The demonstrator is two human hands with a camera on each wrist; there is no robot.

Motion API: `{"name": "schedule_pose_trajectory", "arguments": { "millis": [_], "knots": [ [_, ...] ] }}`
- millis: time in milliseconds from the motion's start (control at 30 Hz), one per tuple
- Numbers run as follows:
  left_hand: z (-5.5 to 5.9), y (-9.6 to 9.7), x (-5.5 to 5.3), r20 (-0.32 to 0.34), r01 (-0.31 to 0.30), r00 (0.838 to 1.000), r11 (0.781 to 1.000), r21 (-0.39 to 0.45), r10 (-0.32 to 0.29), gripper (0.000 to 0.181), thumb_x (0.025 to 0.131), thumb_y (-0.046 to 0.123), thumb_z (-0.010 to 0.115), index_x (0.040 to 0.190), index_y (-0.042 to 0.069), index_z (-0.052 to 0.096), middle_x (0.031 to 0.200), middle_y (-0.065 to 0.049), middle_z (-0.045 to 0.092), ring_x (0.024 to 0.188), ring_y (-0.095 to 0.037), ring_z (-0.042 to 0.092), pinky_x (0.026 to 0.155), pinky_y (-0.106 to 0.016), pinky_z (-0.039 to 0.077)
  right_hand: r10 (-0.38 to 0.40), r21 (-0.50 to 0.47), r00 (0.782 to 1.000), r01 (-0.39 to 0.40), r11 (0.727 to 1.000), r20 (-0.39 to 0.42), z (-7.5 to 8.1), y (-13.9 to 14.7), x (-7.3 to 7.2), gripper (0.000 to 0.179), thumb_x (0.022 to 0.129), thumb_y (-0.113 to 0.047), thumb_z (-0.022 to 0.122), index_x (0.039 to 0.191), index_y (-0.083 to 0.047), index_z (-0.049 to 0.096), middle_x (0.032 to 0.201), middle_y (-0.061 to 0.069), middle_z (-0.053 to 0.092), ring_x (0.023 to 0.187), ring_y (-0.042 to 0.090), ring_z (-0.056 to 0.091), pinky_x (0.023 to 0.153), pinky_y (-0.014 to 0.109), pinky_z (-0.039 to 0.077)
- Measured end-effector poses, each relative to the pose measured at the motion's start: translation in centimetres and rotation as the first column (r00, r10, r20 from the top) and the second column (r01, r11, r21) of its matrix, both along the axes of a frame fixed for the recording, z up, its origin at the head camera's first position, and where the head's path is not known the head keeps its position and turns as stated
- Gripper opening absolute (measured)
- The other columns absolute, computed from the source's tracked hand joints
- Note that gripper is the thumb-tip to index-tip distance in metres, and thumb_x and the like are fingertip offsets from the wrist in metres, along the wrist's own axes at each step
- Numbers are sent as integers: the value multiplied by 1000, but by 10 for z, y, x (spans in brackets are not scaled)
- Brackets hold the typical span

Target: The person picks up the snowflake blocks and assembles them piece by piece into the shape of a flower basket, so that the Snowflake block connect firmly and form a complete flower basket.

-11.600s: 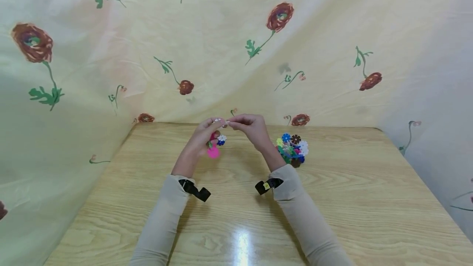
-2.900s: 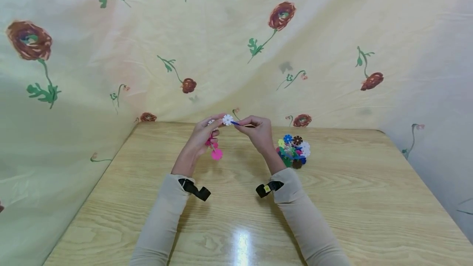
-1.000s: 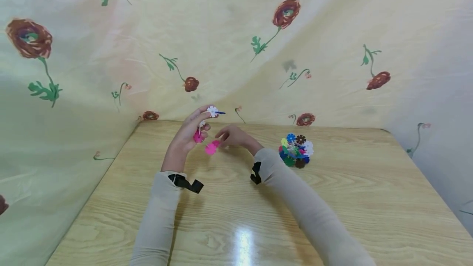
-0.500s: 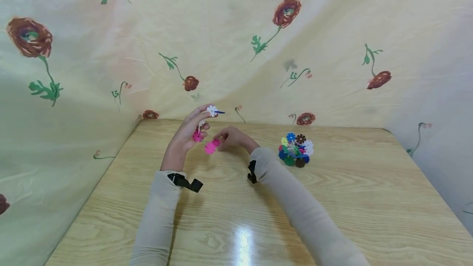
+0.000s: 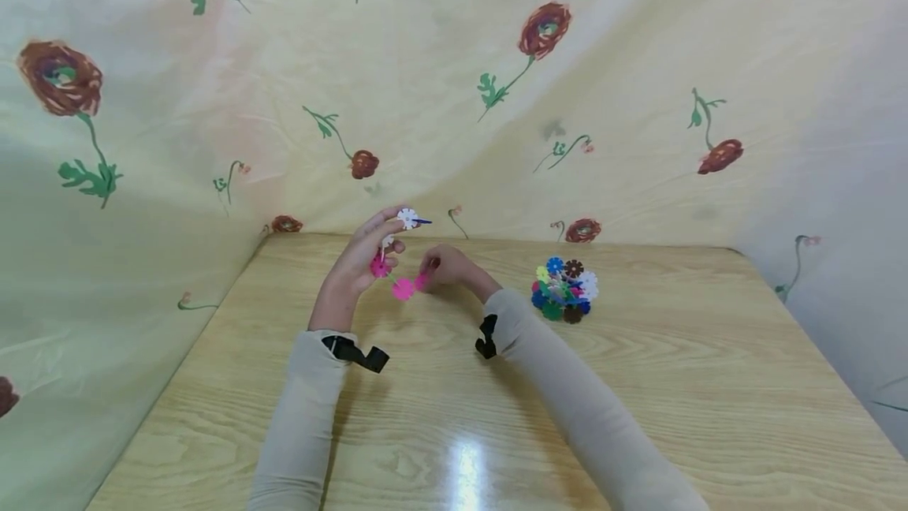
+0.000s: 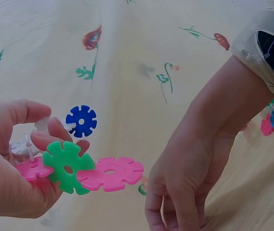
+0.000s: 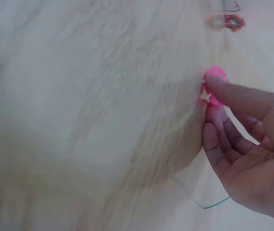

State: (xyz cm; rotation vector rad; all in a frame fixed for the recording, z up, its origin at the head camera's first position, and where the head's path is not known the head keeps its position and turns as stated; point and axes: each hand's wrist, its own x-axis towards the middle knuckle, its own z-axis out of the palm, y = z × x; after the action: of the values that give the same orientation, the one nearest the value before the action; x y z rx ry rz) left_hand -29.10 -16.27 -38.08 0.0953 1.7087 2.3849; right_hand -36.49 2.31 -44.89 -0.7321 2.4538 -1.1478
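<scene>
My left hand [image 5: 351, 260] is raised over the table and holds a chain of notched, flower-shaped plastic discs. In the left wrist view, a blue disc [image 6: 87, 114] sticks out past the fingertips, joined to a white one. White pieces lie partly hidden by the fingers. A pink disc [image 6: 30, 169], a green disc [image 6: 60, 161] and another pink disc [image 6: 120, 179] hang at the chain's other end. Low by the tabletop, my right hand [image 5: 455, 268] pinches a separate pink disc [image 7: 217, 74] between thumb and fingers.
A heap of mixed-colour discs [image 5: 563, 294] sits on the wooden table [image 5: 638, 385], right of my right hand. Flower-printed cloth [image 5: 426, 101] hangs along the table's back edge and left side.
The blue disc, earlier in my right hand, now sits on the left hand's chain. My right hand has dropped to the tabletop and taken a pink disc, drawing slightly away from the chain's pink end.
</scene>
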Motion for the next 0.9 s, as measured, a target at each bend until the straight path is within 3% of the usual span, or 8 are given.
{"name": "schedule_pose_trajectory", "arguments": {
  "millis": [233, 333, 567, 733, 900],
  "knots": [
    [-3, 6, 1, 9, 15, 1000, 1000, 3, -15, 37, 108, 22, 51, 144, 19, 52, 117, 4, 49, 70, -4, 52, 49, -13, 36, -85, -58, 994, 89, 994, 70, -3, 21, 7, 16, 84, 0, 78, 99, 1, 73, 84, 6, 68, 72, 12, 60, 64, 23, 52],
    [-4, 9, 2, 16, 31, 999, 1000, 0, -31, 42, 108, 22, 52, 149, 17, 50, 117, 2, 48, 70, -4, 52, 48, -13, 36, -121, -89, 986, 131, 987, 113, -1, 30, 10, 15, 84, -1, 78, 99, 1, 74, 87, 9, 72, 74, 13, 64, 67, 24, 55],
    [-8, 14, 1, 12, 57, 998, 998, -13, -57, 46, 108, 22, 51, 153, 15, 47, 117, 3, 48, 69, -5, 51, 47, -14, 36, -157, -169, 979, 178, 969, 129, 5, 54, 21, 20, 86, 0, 75, 105, 3, 75, 90, 9, 72, 80, 13, 67, 76, 28, 59],
    [-11, 16, 1, 9, 69, 998, 997, -25, -69, 43, 107, 22, 53, 150, 16, 52, 131, 5, 47, 70, -5, 52, 47, -15, 36, -200, -277, 958, 254, 927, 206, 12, 69, 29, 28, 92, -5, 71, 120, -1, 72, 105, 10, 69, 89, 16, 68, 93, 44, 59],
    [-12, 19, 1, 7, 79, 997, 997, -21, -78, 44, 106, 20, 53, 149, 15, 52, 135, 5, 48, 70, -6, 52, 47, -14, 36, -209, -439, 947, 300, 847, 244, 29, 76, 37, 32, 94, -4, 71, 124, 4, 69, 112, 15, 73, 89, 16, 73, 97, 51, 57]
  ]
}}
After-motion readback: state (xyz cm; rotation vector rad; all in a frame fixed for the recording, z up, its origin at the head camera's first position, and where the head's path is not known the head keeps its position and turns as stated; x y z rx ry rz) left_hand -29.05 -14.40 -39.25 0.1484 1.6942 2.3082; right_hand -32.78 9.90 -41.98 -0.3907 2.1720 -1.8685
